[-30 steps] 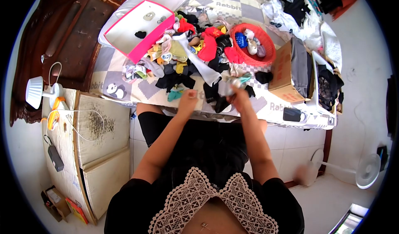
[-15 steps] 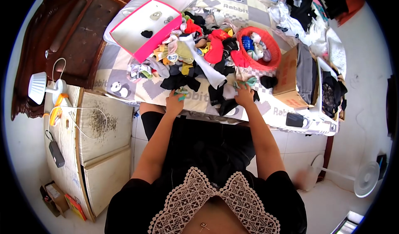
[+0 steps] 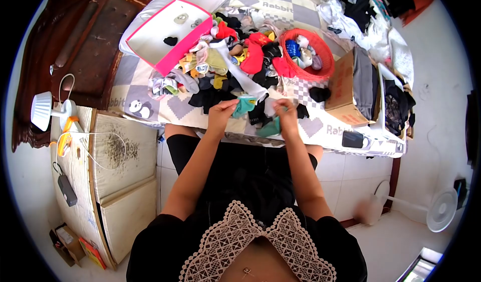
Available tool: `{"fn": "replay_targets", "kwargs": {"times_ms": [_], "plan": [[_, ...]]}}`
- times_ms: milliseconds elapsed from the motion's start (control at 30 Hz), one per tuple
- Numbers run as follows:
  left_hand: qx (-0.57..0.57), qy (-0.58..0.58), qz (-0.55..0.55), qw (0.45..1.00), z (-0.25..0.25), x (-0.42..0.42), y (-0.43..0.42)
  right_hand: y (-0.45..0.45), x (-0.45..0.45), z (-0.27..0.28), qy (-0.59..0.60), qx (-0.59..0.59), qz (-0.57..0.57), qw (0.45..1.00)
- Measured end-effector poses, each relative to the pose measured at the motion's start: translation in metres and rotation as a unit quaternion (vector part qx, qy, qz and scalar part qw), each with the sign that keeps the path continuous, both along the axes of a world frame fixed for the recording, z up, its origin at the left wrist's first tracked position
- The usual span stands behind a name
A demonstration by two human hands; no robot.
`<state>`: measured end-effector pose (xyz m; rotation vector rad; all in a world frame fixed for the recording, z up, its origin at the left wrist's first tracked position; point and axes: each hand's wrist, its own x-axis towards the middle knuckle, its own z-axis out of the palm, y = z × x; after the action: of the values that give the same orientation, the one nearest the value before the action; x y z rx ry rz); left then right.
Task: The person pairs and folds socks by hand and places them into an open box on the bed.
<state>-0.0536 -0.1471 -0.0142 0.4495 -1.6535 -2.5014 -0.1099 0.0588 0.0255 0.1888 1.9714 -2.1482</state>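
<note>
My left hand [image 3: 224, 112] pinches a teal sock [image 3: 244, 106] with a small yellow patch, held just over the bed's near edge. A second green-teal sock [image 3: 270, 128] hangs from the closed fingers of my right hand [image 3: 286, 115]. The two hands are a short way apart. Behind them spreads a heap of mixed socks, with a long white sock [image 3: 240, 74], a red piece [image 3: 254, 56] and black socks [image 3: 203, 99] at its near side. Dark socks also lie beneath and between my hands.
A pink-rimmed white box [image 3: 188, 44] stands left of the heap, a red basket [image 3: 328, 66] with rolled socks to the right. Farther right are a cardboard box [image 3: 340, 89] with grey cloth, a phone [image 3: 352, 139] and piled clothes [image 3: 340, 19]. A cabinet [image 3: 128, 181] adjoins the bed.
My hands have lifted and come closer together, each bringing a teal sock up from the bed. The view has shifted slightly.
</note>
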Motion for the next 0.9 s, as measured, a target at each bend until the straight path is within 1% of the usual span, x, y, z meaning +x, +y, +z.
{"fn": "replay_targets", "kwargs": {"times_ms": [33,100,133,167,200,233,267,300,367,400,467,500,533,567,600,633,700,733,800,833,900], "plan": [[0.0,0.0,-0.002,1.0,0.013,0.0,0.007,-0.006,0.012,0.004,0.022,0.053,0.054,0.997],[-0.072,0.085,-0.053,0.992,0.039,0.003,0.019,-0.017,0.026,0.008,0.021,-0.006,0.094,0.995],[-0.116,0.087,-0.062,0.987,0.045,0.004,0.024,-0.023,0.029,0.014,0.021,-0.007,0.094,0.995],[-0.117,0.087,-0.062,0.987,0.052,0.005,0.026,-0.028,0.032,0.022,0.012,-0.069,0.101,0.992],[-0.164,0.076,-0.072,0.981,0.058,0.008,0.028,-0.03,0.034,0.026,0.004,-0.131,0.108,0.986],[-0.21,0.065,-0.083,0.972,0.061,0.01,0.031,-0.029,0.034,0.027,0.004,-0.131,0.107,0.986],[-0.203,0.095,-0.065,0.972,0.057,0.01,0.035,-0.026,0.032,0.028,-0.018,-0.127,0.113,0.985],[-0.203,0.095,-0.066,0.972,0.063,0.011,0.038,-0.024,0.032,0.029,-0.041,-0.123,0.119,0.984],[-0.119,0.084,-0.048,0.988,0.077,0.015,0.04,-0.022,0.032,0.034,-0.038,-0.134,0.124,0.982],[-0.119,0.084,-0.047,0.988,0.084,0.016,0.04,-0.022,0.032,0.037,-0.035,-0.146,0.131,0.98],[-0.173,0.097,-0.055,0.979,0.094,0.018,0.039,-0.019,0.032,0.04,-0.041,-0.153,0.146,0.976],[-0.173,0.097,-0.055,0.979,0.091,0.017,0.038,-0.019,0.033,0.041,-0.047,-0.161,0.159,0.973],[-0.207,0.123,-0.052,0.969,0.086,0.015,0.036,-0.018,0.033,0.041,-0.048,-0.161,0.159,0.973],[-0.242,0.149,-0.05,0.957,0.083,0.013,0.034,-0.018,0.034,0.042,-0.055,-0.189,0.161,0.967],[-0.267,0.138,-0.057,0.952,0.082,0.013,0.031,-0.017,0.034,0.042,-0.063,-0.217,0.164,0.96],[-0.267,0.138,-0.057,0.952,0.081,0.012,0.028,-0.016,0.035,0.042,-0.063,-0.217,0.163,0.96],[-0.204,0.139,-0.089,0.965,0.081,0.012,0.025,-0.015,0.037,0.04,-0.074,-0.193,0.167,0.964],[-0.204,0.138,-0.089,0.965,0.081,0.012,0.026,-0.015,0.038,0.04,-0.075,-0.193,0.167,0.964],[-0.137,0.137,-0.101,0.976,0.084,0.014,0.032,-0.017,0.04,0.039,-0.081,-0.209,0.131,0.966],[-0.137,0.136,-0.101,0.976,0.088,0.015,0.034,-0.017,0.04,0.038,-0.082,-0.21,0.131,0.966],[-0.188,0.098,-0.113,0.971,0.094,0.018,0.038,-0.018,0.041,0.04,-0.081,-0.239,0.158,0.955]]}}
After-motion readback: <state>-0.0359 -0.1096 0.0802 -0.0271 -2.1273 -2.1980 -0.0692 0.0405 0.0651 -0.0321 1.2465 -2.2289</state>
